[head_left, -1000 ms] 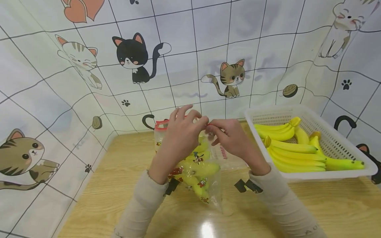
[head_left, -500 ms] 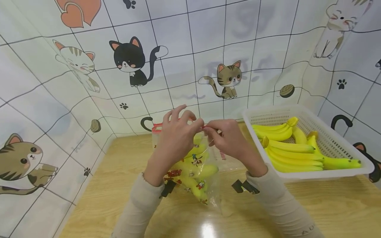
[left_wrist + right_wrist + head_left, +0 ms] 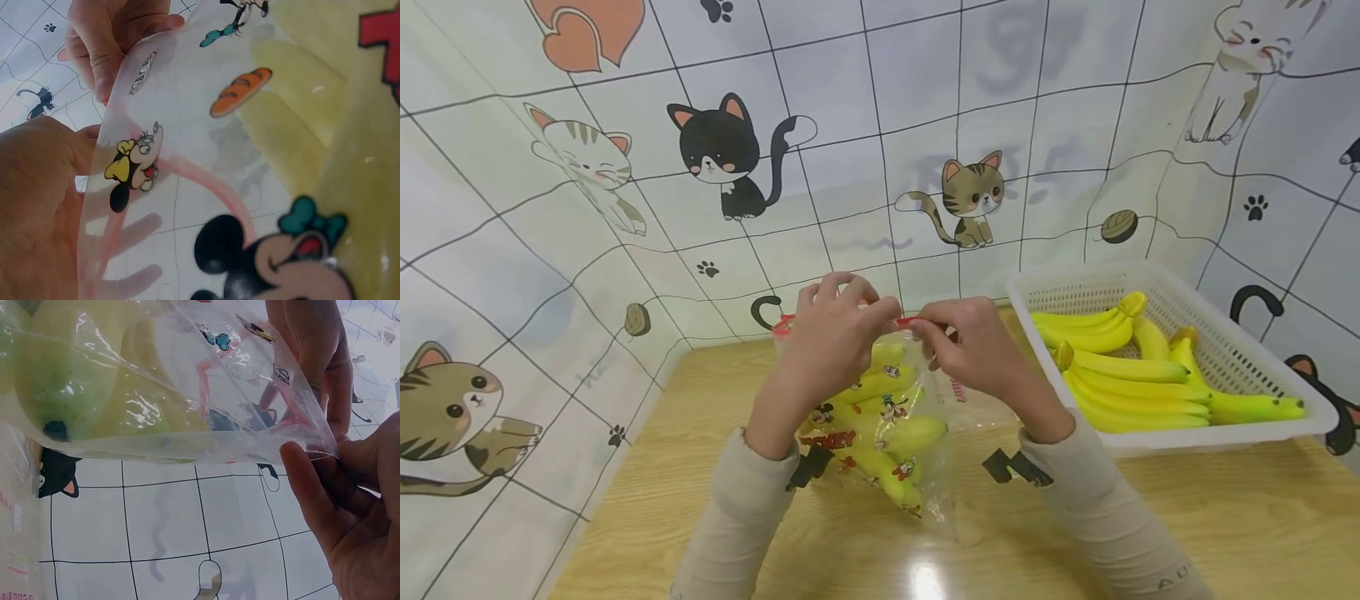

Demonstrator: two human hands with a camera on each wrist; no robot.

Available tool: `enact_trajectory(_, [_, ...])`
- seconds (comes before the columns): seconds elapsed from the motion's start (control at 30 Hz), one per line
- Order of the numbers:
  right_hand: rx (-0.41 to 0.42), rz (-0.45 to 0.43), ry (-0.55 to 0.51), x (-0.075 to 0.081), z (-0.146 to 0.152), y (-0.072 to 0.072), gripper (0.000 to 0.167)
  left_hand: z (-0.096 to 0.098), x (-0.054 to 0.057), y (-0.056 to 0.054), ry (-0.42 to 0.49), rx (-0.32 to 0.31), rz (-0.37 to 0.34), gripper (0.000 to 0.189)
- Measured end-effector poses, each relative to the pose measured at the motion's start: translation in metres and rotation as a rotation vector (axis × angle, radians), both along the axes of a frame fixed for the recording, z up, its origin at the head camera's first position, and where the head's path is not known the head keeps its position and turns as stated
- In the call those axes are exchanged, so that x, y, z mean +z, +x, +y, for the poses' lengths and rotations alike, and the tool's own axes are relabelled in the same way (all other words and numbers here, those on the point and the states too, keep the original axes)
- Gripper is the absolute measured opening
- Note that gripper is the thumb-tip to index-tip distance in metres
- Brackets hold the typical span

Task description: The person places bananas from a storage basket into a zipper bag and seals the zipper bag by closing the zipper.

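A clear zip bag (image 3: 891, 408) with cartoon prints and a red seal strip (image 3: 907, 322) holds yellow bananas (image 3: 921, 433). It stands on the wooden table, mouth upward. At the top edge my left hand (image 3: 827, 342) pinches the strip between thumb and index finger, its other fingers raised over the mouth. Just right of it, my right hand (image 3: 977, 342) grips the strip's right end. A short red stretch shows between the hands. The left wrist view has the strip's far side (image 3: 206, 178) bowed away, so the mouth gapes on the left.
To the right stands a white perforated basket (image 3: 1262, 358) with several yellow bananas (image 3: 1138, 392). Another clear bag (image 3: 988, 408) with pink print lies flat on the table (image 3: 700, 442) between the zip bag and the basket. A cat-print sheet (image 3: 850, 167) hangs behind.
My left hand has slid a little left along the strip, away from the right hand, and more red strip shows between them. The right hand keeps its grip at the corner.
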State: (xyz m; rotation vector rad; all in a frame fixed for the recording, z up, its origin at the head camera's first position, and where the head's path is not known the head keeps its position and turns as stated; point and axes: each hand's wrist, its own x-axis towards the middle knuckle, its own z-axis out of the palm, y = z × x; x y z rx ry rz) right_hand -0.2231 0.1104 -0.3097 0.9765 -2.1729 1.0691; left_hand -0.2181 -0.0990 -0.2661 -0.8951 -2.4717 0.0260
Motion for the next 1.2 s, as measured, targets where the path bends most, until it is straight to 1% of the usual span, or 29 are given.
enact_trajectory(0.1, [0.009, 0.018, 0.000, 0.001, 0.001, 0.000, 0.022, -0.001, 0.001, 0.000, -0.014, 0.016, -0.004, 0.012])
enact_trajectory(0.23, [0.019, 0.050, 0.007, 0.001, 0.003, 0.000, 0.023, -0.003, 0.004, -0.001, -0.038, 0.025, -0.010, 0.010])
enact_trajectory(0.4, [0.030, 0.061, 0.017, 0.002, 0.005, 0.001, 0.022, -0.006, 0.006, -0.002, -0.048, 0.024, -0.002, 0.008])
enact_trajectory(0.53, [0.033, 0.060, 0.014, 0.003, 0.008, 0.003, 0.023, -0.006, 0.004, -0.004, -0.042, 0.017, 0.006, 0.009])
enact_trajectory(0.63, [0.019, 0.046, 0.006, 0.004, 0.009, 0.005, 0.023, -0.005, 0.001, -0.004, -0.005, -0.018, 0.002, 0.008])
enact_trajectory(0.77, [-0.012, -0.002, 0.039, 0.005, 0.006, 0.006, 0.015, -0.004, -0.004, -0.003, 0.084, -0.078, -0.027, 0.007])
enact_trajectory(0.87, [-0.036, 0.007, 0.065, 0.005, 0.002, 0.006, 0.009, -0.002, -0.006, -0.003, 0.126, -0.113, -0.036, 0.006])
enact_trajectory(0.93, [-0.048, 0.035, 0.067, 0.005, 0.000, 0.005, 0.010, -0.001, -0.008, -0.002, 0.124, -0.127, -0.014, 0.006])
enact_trajectory(1.03, [-0.069, 0.067, 0.061, 0.005, 0.000, 0.005, 0.009, 0.000, -0.008, -0.002, 0.115, -0.129, 0.044, 0.007])
enact_trajectory(1.1, [-0.094, 0.078, 0.070, 0.004, 0.001, 0.005, 0.009, 0.000, -0.008, -0.002, 0.104, -0.115, 0.088, 0.007])
enact_trajectory(1.2, [-0.139, 0.082, 0.078, 0.004, 0.005, 0.005, 0.010, -0.001, -0.008, -0.001, 0.102, -0.095, 0.121, 0.008])
